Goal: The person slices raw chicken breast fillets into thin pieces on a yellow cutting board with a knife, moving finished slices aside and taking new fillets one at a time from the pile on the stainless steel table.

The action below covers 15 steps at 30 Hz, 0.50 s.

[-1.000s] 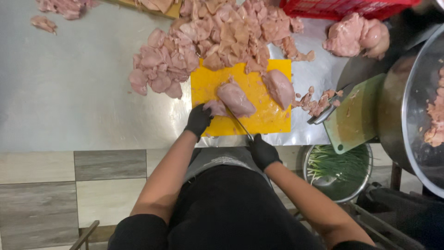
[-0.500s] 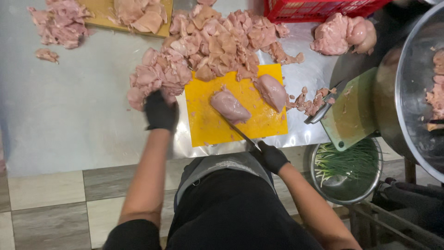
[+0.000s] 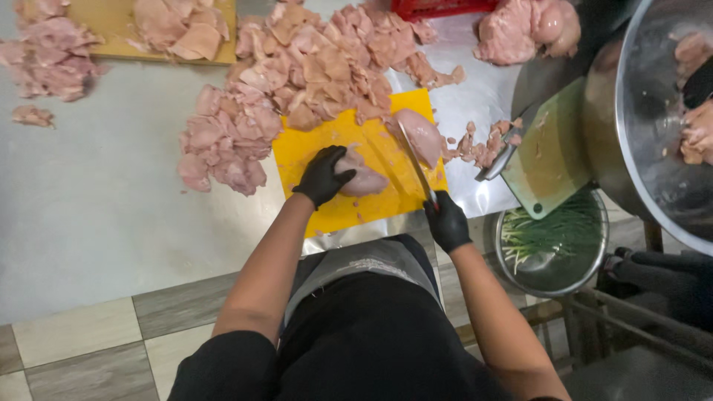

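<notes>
We see the left hand point(image 3: 324, 176) in a black glove at frame centre, palm down and fingers curled over a raw chicken piece point(image 3: 362, 178), pinning it to the yellow cutting board point(image 3: 319, 145). Left forearm runs bare from lower centre up to the board. The right hand point(image 3: 447, 220), also black-gloved, sits at the board's lower right corner, clenched round the handle of a knife point(image 3: 414, 162) — blade points up-left, lying across the board between the held piece and a second chicken piece point(image 3: 422, 136) at the board's right edge.

Surface: a steel table point(image 3: 96, 193), grey and bare on the left of the frame. A big heap of sliced chicken point(image 3: 297, 74) spreads from the board's upper edge to upper centre, touching the board. Upper left — a wooden board point(image 3: 119, 26) with more meat on it, loose pieces beside it. A red crate point(image 3: 438, 7) at the top edge. Right side: a large steel bowl point(image 3: 653, 104) holding meat, a pale green cutting board point(image 3: 546, 152) leaning against it, and below it a smaller bowl of green onions point(image 3: 553, 238). Tiled floor point(image 3: 82, 341) in lower left, grey and cream.
</notes>
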Available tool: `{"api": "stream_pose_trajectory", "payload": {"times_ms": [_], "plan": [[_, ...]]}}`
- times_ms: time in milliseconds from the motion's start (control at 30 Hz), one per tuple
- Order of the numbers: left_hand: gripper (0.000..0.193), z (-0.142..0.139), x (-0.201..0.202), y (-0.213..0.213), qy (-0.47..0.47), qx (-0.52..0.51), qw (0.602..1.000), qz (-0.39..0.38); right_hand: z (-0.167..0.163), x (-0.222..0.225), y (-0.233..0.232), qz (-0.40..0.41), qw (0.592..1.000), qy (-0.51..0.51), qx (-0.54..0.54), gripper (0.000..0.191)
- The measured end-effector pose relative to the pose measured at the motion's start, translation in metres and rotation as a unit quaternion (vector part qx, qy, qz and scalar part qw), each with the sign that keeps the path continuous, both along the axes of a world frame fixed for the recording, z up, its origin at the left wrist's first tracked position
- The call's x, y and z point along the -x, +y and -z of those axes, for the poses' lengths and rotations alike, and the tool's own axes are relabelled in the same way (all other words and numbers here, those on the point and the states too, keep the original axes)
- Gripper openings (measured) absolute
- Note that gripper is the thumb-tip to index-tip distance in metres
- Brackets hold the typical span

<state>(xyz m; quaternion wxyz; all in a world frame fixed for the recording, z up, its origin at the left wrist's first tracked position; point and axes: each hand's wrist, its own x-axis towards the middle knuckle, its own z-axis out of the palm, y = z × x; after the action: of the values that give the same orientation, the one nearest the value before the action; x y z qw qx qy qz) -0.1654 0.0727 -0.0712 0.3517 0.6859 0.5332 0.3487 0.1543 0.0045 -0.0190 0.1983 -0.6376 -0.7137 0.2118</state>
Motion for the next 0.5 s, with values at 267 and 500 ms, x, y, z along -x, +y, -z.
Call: {"api": "stream_pose_trajectory", "payload": {"times_ms": [267, 500], "plan": [[0.046, 0.005, -0.002, -0.037, -0.100, -0.014, 0.993, -0.056, 0.000, 0.063, 0.015, 0.075, 0.926, 0.317, 0.190, 0.021], [0.030, -0.031, 0.001, -0.044, -0.020, -0.098, 0.994, -0.033, 0.003, 0.064, 0.039, -0.047, 0.996, 0.022, -0.066, 0.034]]}}
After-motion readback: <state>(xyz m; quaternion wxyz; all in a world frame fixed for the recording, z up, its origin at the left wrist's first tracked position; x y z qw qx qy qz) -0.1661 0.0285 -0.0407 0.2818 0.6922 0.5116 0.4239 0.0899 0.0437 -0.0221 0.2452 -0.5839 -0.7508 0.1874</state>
